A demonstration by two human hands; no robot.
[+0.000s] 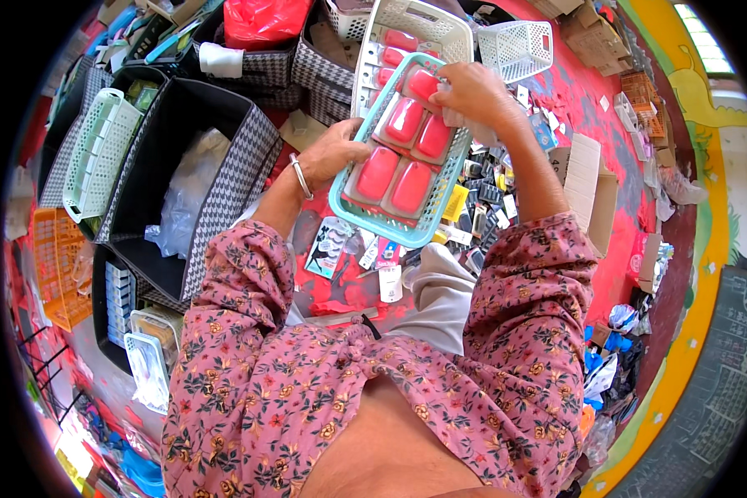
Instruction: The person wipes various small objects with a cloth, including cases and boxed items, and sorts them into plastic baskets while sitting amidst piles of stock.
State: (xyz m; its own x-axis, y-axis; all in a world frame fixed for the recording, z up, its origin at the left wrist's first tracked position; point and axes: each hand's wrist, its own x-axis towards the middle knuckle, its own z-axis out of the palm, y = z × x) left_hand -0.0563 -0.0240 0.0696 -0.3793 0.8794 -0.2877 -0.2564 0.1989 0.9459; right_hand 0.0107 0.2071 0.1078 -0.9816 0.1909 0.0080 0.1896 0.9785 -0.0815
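Note:
A light-blue plastic basket is tilted in front of me, with several red rounded objects in clear packs lying in rows inside; their shape is like computer mice. My left hand, a bangle on its wrist, grips the basket's left rim with the thumb over the edge. At the far right corner, my right hand has its fingers closed on a clear plastic pack, partly hidden under the palm. Just beyond stands a white basket holding more of the red packs.
Houndstooth fabric bins stand on the left, one with clear plastic bags inside. Small packaged goods cover the red floor below the basket. An open cardboard box stands right, and an empty white basket lies farther off.

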